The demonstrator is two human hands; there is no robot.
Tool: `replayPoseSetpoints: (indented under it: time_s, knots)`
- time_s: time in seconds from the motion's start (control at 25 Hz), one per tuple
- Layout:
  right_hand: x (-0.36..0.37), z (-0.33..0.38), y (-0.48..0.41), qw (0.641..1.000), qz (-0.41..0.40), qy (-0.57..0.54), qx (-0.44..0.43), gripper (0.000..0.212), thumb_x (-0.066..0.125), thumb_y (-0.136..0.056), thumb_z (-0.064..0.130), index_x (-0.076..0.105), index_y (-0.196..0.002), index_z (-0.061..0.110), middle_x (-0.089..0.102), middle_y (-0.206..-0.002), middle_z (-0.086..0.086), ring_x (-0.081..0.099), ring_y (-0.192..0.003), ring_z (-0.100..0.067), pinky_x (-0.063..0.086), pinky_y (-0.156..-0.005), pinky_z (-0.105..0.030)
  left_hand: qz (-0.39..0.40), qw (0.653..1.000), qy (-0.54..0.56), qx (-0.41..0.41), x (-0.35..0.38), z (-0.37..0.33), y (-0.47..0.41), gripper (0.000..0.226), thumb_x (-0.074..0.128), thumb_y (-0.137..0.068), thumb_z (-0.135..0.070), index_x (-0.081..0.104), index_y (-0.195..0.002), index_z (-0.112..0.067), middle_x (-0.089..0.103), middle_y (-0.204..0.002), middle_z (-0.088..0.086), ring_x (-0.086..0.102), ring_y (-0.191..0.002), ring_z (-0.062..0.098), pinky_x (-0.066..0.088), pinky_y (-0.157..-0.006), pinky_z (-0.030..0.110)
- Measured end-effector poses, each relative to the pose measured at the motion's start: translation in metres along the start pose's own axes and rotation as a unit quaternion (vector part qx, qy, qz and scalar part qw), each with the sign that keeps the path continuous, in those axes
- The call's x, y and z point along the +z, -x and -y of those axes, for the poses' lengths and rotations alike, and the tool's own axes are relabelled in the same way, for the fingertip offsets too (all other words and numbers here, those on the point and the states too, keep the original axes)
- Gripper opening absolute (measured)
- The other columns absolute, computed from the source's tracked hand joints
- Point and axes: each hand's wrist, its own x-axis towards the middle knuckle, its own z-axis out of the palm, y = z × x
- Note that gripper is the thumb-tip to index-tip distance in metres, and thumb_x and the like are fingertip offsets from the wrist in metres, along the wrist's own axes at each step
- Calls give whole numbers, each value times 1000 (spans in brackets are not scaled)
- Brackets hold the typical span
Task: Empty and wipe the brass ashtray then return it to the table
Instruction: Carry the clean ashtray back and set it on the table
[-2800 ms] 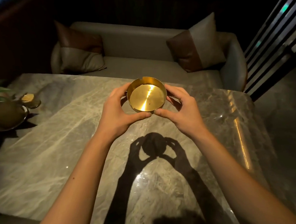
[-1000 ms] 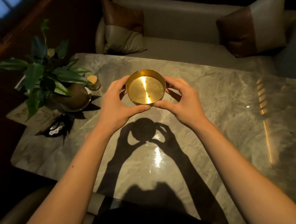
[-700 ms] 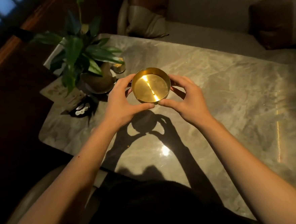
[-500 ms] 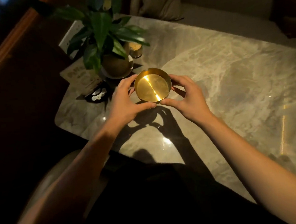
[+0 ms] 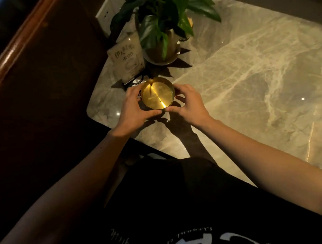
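1. Brass ashtray (image 5: 157, 93) sits between both hands at the near left corner of the marble table (image 5: 248, 81), its open side up and its polished floor catching a bright streak of light; apart from one tiny dark speck, the bowl looks empty.
2. Left hand (image 5: 134, 109) curls around the left wall, thumb along the near edge and fingers round the far side.
3. Right hand (image 5: 190, 103) mirrors it on the right wall, so the dish is pinched evenly from two sides and kept level.
4. Whether its base touches the stone or hangs just above it cannot be told; the shadow beneath is hidden by the hands.
5. Placement appears chosen to tuck the ashtray beside the potted plant (image 5: 164, 26) and the small printed card (image 5: 126, 62), grouping the table items at one corner.
6. By my judgement this is the return step, with emptying and wiping apparently done, and only letting go remains.
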Motion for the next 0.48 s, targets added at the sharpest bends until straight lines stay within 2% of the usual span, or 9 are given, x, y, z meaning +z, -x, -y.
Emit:
replayPoseSetpoints:
  time_s: [0.08, 0.24, 0.36, 0.48]
  knots:
    - [21, 0, -8, 1000, 9, 24, 9, 79, 87, -64, 29, 52, -132, 8, 55, -122, -12, 57, -111, -22, 49, -99, -31, 8, 1000, -5, -25, -7, 17, -3, 97, 92, -59, -20, 43, -142, -18, 41, -134, -4, 44, -117, 5, 36, -86, 1]
    - [56, 0, -13, 996, 36, 65, 39, 78, 86, -67, 27, 50, -134, 7, 54, -123, -14, 54, -112, -23, 41, -95, -24, 32, 997, -26, -61, -13, 52, -5, 97, 93, -56, -19, 45, -140, -14, 44, -138, 6, 48, -118, 13, 44, -98, 23]
    - [74, 2, -12, 996, 49, 51, 58, 80, 86, -68, 22, 47, -136, 6, 51, -125, -15, 54, -116, -26, 43, -101, -27, 46, 995, -39, -75, -14, 73, -5, 100, 94, -53, -22, 45, -139, -12, 45, -137, 9, 52, -123, 23, 47, -104, 37]
    - [84, 1, -11, 994, 53, 62, 72, 81, 85, -69, 21, 45, -137, 6, 51, -126, -15, 52, -118, -26, 37, -97, -19, 47, 996, -36, -72, -13, 88, -5, 101, 94, -51, -24, 45, -138, -13, 45, -135, 8, 54, -121, 24, 49, -103, 42]
